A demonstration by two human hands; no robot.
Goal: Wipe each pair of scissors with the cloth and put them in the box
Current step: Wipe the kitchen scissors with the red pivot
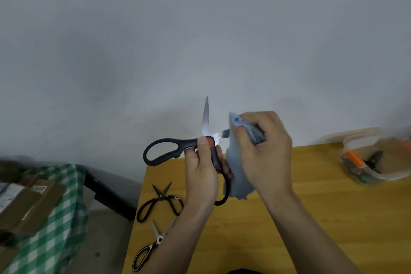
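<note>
My left hand grips large black-handled scissors near the pivot, above the far edge of the wooden table. Their blades are spread wide: one points straight up, the other runs right into a blue-grey cloth. My right hand holds that cloth bunched round the second blade. Two more pairs lie on the table's left side: all-black scissors and, nearer me, a black-and-white pair. The clear plastic box stands at the far right with an orange-handled tool inside.
Left of the table stands a surface with a green checked cloth and cardboard parcels. A dark bench or frame sits between it and the table. A grey wall fills the background.
</note>
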